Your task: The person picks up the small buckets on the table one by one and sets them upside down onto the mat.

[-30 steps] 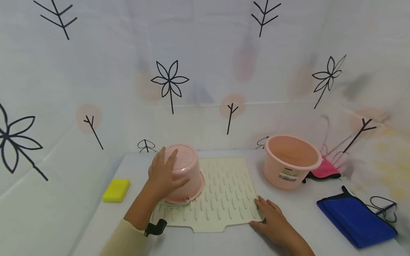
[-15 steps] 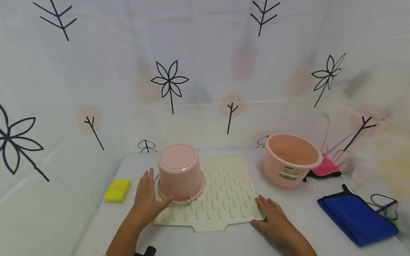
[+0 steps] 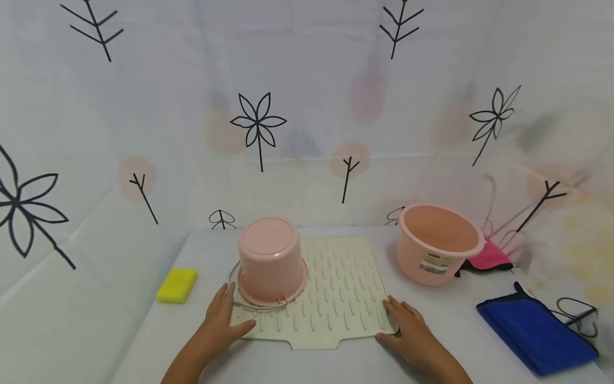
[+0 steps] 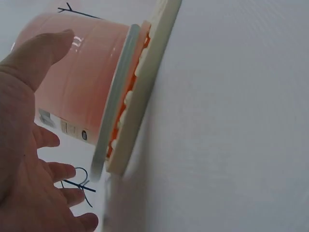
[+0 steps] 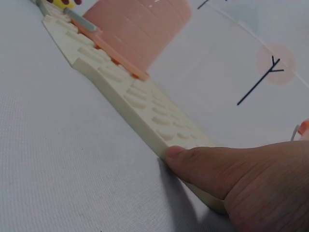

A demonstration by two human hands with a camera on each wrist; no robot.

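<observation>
A cream draining board (image 3: 345,288) with raised ridges lies on the white table. On its left half a pink bucket (image 3: 269,256) stands upside down, its grey handle (image 3: 259,306) lying round the rim. My left hand (image 3: 218,325) is spread at the board's front left corner, the thumb reaching over the front edge. In the left wrist view its fingers (image 4: 60,171) are apart with nothing between them. My right hand (image 3: 412,333) holds the front right corner, its thumb (image 5: 193,159) against the front edge and its fingers along the right side.
At the back right stands an upright pink bucket (image 3: 431,266) with a label. Behind it lies a pink cloth (image 3: 489,258) with dark trim. A folded blue cloth (image 3: 537,330) lies at the right, a yellow sponge (image 3: 176,286) at the left. A patterned white curtain (image 3: 307,106) hangs behind the table.
My left hand has come off the top of the upturned bucket and moved down and toward me to the board's front left corner. The right hand has stayed at its corner.
</observation>
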